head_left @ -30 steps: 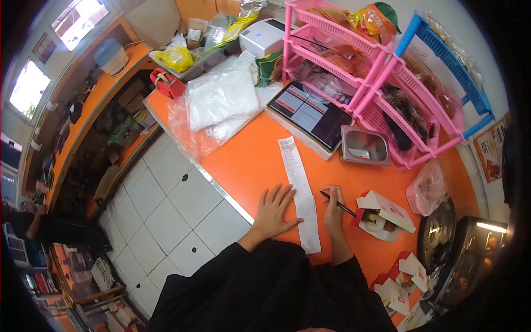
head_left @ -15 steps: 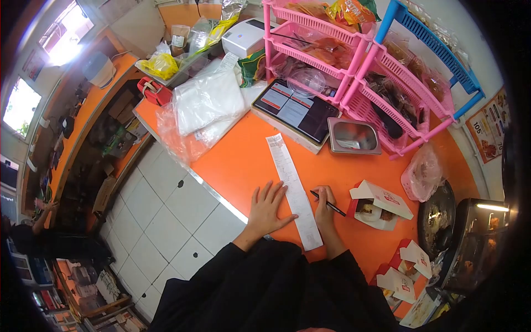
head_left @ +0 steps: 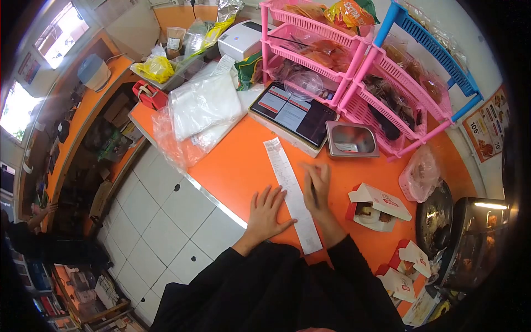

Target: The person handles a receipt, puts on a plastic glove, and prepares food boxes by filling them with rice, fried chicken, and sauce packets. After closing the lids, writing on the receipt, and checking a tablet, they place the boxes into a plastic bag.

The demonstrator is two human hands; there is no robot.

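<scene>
Nearest, the wearer's black sleeves (head_left: 365,276) reached over the orange surface (head_left: 232,160). The left grip (head_left: 266,214) was released, lying palm down with its fingers spread, its fingertips and thumb at the left edge of the paper strip (head_left: 291,193). That long, printed strip lay flat on the surface between the two hands. The right grip (head_left: 318,188) was closed around a dark pen (head_left: 315,197), mostly hidden by the fingers, just beside the strip's right edge. To the right, two red-and-white boxes (head_left: 406,271) sat together near the edge, and a partly open box (head_left: 380,207) with food inside stood a little farther off, near a dark round pan (head_left: 434,217). Beyond the strip stood a metal container (head_left: 352,139), just beside a tablet (head_left: 290,113) with its screen lit. A clear round lid (head_left: 304,84) overlapped the tablet's upper part. Left of it lay clear plastic bags (head_left: 203,105) and a red case (head_left: 150,95). Farther back rose pink racks (head_left: 354,66) loaded with packets, and a white device (head_left: 241,40). Across the tiled floor (head_left: 166,221), a person in dark clothes (head_left: 55,240) was partly visible.
</scene>
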